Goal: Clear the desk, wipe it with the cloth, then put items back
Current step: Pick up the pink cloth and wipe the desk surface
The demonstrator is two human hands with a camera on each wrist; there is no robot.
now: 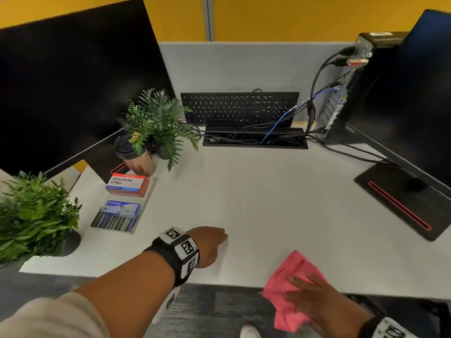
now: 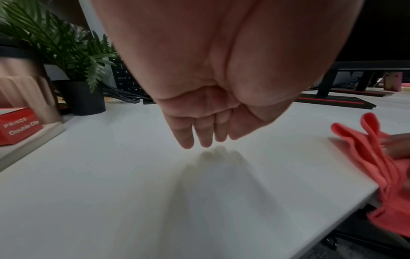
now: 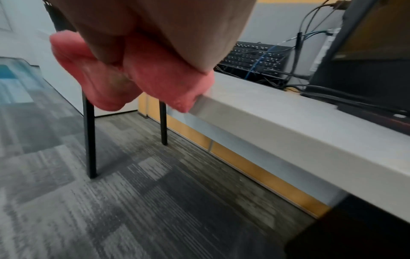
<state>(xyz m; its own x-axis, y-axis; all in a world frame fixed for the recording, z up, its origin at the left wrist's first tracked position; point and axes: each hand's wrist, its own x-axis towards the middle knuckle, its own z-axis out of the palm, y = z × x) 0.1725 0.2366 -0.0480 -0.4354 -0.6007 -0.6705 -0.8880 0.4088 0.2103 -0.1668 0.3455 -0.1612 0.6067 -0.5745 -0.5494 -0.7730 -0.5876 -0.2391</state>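
A pink cloth (image 1: 290, 272) lies on the front edge of the white desk (image 1: 268, 191) at the right, part of it hanging over the edge. My right hand (image 1: 308, 296) sits on top of it. In the right wrist view the fingers (image 3: 106, 49) curl round bunched folds of the cloth (image 3: 155, 75) at the desk's edge (image 3: 288, 126). My left hand (image 1: 211, 243) hovers palm down near the front middle of the desk. Its fingers (image 2: 188, 138) are straight, held together just above the desk (image 2: 133, 192), and hold nothing. The cloth (image 2: 375, 157) shows to its right.
At the left stand a red Double Clip box (image 1: 127, 185), a blue stapler box (image 1: 120, 208) on a pen pack, a coffee cup (image 1: 136, 154) and two potted plants (image 1: 158, 123) (image 1: 34, 215). A keyboard (image 1: 240, 107) leans on the back partition above a cable tray (image 1: 255, 137). Monitors (image 1: 73, 89) (image 1: 415, 106) flank the desk.
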